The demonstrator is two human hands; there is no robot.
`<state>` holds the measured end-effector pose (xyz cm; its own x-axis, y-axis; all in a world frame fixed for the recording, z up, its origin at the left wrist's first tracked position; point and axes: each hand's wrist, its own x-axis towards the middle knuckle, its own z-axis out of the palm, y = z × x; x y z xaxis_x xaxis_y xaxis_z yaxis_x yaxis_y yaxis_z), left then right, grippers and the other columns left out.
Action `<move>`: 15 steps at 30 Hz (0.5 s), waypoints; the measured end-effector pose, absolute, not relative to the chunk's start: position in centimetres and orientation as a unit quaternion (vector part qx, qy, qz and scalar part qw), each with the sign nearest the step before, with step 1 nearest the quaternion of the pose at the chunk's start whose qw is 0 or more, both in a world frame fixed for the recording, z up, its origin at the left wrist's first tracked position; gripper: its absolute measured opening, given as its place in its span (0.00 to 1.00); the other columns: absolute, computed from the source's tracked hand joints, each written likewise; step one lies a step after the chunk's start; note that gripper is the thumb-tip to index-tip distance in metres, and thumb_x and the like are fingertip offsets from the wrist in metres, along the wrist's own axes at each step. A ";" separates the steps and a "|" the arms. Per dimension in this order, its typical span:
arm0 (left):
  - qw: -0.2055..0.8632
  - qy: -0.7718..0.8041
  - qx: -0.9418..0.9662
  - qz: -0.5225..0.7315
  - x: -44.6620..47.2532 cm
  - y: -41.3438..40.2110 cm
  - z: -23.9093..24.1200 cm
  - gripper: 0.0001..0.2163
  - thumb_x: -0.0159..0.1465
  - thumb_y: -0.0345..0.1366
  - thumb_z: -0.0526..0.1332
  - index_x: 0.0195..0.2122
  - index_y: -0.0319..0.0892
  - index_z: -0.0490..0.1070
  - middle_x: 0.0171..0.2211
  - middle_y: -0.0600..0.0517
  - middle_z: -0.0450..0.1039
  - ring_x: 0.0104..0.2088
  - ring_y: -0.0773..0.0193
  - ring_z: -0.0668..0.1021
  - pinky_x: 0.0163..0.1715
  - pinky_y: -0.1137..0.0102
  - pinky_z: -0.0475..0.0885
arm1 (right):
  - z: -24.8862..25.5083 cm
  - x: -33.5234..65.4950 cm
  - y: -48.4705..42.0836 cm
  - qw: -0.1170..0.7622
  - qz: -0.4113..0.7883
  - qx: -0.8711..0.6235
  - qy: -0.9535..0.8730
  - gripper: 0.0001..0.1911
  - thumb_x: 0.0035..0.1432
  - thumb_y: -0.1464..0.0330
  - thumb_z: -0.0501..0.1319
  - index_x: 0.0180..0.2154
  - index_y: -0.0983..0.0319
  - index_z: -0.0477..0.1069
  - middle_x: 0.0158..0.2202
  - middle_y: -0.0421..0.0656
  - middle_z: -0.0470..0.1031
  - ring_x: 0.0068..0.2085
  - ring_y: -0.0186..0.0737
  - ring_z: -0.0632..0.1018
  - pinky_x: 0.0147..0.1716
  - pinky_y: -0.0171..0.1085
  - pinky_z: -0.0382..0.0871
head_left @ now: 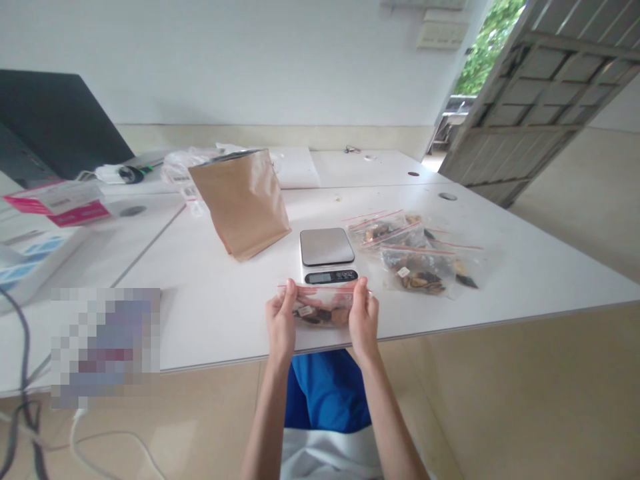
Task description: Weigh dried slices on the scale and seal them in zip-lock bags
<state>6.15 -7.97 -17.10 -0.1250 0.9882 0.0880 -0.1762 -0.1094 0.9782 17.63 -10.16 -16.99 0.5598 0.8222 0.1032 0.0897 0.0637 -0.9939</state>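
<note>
Between my two hands is a clear zip-lock bag (323, 315) with a red seal line, a small white label and dark and brown dried pieces inside. My left hand (283, 319) pinches its left upper corner, thumb on top. At the right upper corner my right hand (363, 317) grips it the same way. The bag is at the table's front edge, just before a kitchen scale (327, 248) with a bare steel plate. To the right of the scale lie several similar zip-lock bags (417, 270), overlapping, with dried pieces in them.
A brown paper bag (243, 203) stands open-topped left of the scale. Farther left are a pink and white box (60, 202), a dark monitor (60, 127) and a blurred-out object (107, 347) with a white cable. Crumpled clear plastic (183, 167) lies behind the paper bag.
</note>
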 end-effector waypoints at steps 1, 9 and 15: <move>0.501 0.450 0.435 0.598 6.2 -7.9 -17.2 0.23 0.61 0.50 0.53 0.19 0.40 0.76 0.21 0.48 0.77 0.31 0.59 0.79 0.39 0.68 0.72 | -17.1 17.7 -10.1 0.629 0.277 -0.623 -0.373 0.31 0.57 0.44 0.44 0.22 0.61 0.69 0.22 0.47 0.75 0.29 0.44 0.76 0.29 0.37 0.68; 0.571 0.443 0.392 0.569 6.2 -8.1 -16.8 0.30 0.60 0.58 0.47 0.26 0.38 0.77 0.19 0.46 0.77 0.25 0.58 0.79 0.31 0.67 0.73 | -16.5 17.8 -9.8 0.632 0.286 -0.615 -0.375 0.32 0.54 0.42 0.45 0.21 0.61 0.68 0.21 0.46 0.75 0.27 0.43 0.76 0.28 0.37 0.67; 0.600 0.410 0.427 0.538 5.9 -7.9 -17.0 0.33 0.62 0.58 0.39 0.42 0.38 0.76 0.38 0.44 0.79 0.37 0.56 0.80 0.41 0.64 0.72 | -15.2 23.4 -9.1 0.643 0.184 -0.646 -0.368 0.29 0.53 0.43 0.49 0.19 0.60 0.63 0.14 0.40 0.66 0.21 0.39 0.70 0.23 0.37 0.63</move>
<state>5.87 -7.87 -17.04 0.0853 0.9958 -0.0328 -0.2953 0.0567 0.9537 23.44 -9.11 -15.18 0.6617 0.7119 0.2352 0.2382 0.0978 -0.9663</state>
